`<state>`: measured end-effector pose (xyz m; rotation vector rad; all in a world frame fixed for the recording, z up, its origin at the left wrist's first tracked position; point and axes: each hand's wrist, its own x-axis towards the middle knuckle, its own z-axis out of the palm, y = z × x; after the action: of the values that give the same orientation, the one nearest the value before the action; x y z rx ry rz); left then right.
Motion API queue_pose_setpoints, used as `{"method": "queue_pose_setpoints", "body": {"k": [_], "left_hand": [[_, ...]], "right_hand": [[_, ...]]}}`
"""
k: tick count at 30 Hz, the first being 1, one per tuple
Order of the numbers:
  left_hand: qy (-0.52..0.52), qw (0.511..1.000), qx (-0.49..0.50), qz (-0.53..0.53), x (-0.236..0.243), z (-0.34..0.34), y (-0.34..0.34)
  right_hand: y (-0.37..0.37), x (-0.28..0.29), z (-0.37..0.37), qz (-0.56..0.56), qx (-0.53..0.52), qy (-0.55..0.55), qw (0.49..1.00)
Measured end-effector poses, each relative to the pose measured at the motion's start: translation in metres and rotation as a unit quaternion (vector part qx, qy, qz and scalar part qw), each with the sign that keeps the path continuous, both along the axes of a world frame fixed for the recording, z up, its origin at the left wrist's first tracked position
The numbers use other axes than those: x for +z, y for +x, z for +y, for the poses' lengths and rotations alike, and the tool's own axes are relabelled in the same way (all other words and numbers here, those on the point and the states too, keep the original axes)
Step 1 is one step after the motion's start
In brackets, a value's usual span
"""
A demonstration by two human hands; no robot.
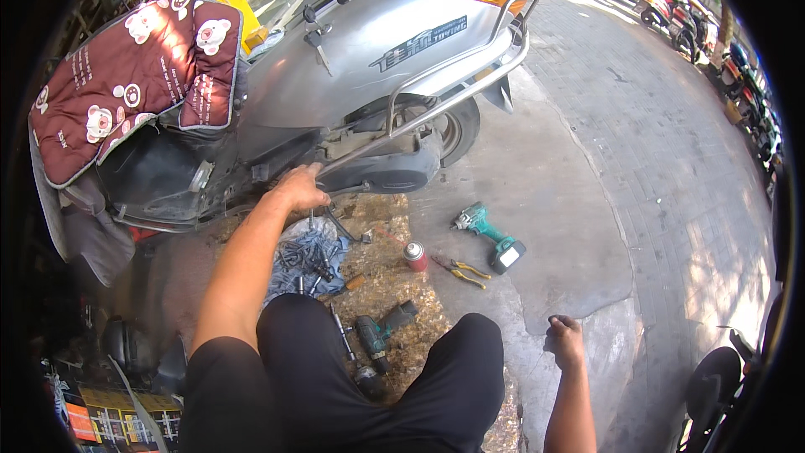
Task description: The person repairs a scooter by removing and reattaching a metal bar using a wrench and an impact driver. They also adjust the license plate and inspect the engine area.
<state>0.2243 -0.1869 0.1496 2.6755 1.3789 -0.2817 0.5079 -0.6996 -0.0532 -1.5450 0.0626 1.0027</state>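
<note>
A silver scooter stands across the view in front of me. My left hand reaches to its lower side and closes around the front end of the metal guard bar; part of its fingers is hidden. To the right, my right hand hangs above the pavement in a fist. A small dark bit shows at its top, too small to name. Below my left hand, a blue-grey cloth bears several sockets and metal tools.
On the ground lie a teal cordless impact driver, yellow-handled pliers and a red spray can. Between my knees is a dark green cordless drill. A maroon quilted cover drapes the scooter's front. Parked scooters line the far right.
</note>
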Motion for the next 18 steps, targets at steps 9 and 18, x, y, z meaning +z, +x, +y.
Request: {"method": "queue_pose_setpoints", "body": {"k": [9, 18], "left_hand": [[0.050, 0.996, 0.038, -0.057, -0.014, -0.011, 0.009], [0.143, 0.927, -0.146, -0.313, -0.085, -0.099, 0.085]], "right_hand": [[-0.019, -0.004, -0.051, -0.045, -0.122, -0.026, 0.991], [-0.036, -0.012, -0.115, -0.013, -0.258, -0.065, 0.964]]}}
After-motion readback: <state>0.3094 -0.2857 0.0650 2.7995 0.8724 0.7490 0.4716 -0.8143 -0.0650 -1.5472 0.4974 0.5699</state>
